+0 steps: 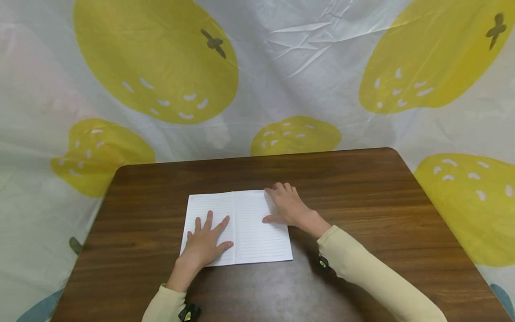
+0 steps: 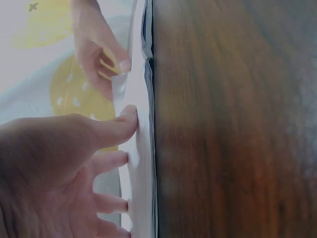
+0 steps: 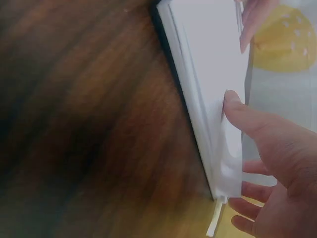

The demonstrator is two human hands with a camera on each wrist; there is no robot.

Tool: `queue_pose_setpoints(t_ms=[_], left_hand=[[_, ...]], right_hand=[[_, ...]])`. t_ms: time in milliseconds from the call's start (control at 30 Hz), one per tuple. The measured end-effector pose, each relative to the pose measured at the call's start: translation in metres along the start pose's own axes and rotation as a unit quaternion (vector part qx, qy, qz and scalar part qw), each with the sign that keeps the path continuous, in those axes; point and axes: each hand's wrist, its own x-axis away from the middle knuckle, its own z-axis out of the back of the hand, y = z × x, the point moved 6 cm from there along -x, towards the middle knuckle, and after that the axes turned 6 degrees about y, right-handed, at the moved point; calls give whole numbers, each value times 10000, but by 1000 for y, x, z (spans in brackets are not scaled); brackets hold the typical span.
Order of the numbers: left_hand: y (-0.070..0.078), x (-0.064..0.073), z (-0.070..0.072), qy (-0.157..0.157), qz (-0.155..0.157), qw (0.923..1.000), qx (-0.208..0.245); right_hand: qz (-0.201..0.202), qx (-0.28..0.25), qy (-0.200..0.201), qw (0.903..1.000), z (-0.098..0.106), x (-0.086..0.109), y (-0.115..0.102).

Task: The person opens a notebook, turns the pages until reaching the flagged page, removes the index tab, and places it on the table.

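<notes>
An open notebook (image 1: 257, 232) with lined white pages lies flat on the table. My left hand (image 1: 204, 243) rests on its left page, fingers spread wide and thumb pointing to the fold. At the right page's far outer corner, my right hand (image 1: 287, 205) holds a page (image 3: 230, 168) that lifts and bends. The right thumb (image 3: 237, 106) lies on the page's upper face, while the fingers reach behind its edge, tips partly hidden. From the left wrist, the raised page corner (image 2: 119, 87) shows beside the right hand (image 2: 96, 47).
The dark brown wooden table (image 1: 362, 188) has rounded far corners. A pale ribbon bookmark (image 3: 215, 218) sticks out of the notebook's end. Behind the table hangs a white cloth (image 1: 257, 80) printed with yellow fruit. Dark wrist devices (image 1: 189, 312) show by both sleeves.
</notes>
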Motion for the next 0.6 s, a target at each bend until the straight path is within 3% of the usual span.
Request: queue_pose_setpoints(t_ms=[267, 467, 600], left_hand=[[-3, 2, 0, 28, 23, 10000, 52], [-2, 1, -1, 41, 70, 9998, 193], [-2, 0, -4, 68, 152, 9997, 167]], right_hand=[[-110, -950, 380, 9947, 0, 17, 5], [-547, -1471, 334, 9870, -4, 29, 9], [-557, -1647, 299, 9843, -3, 37, 8]])
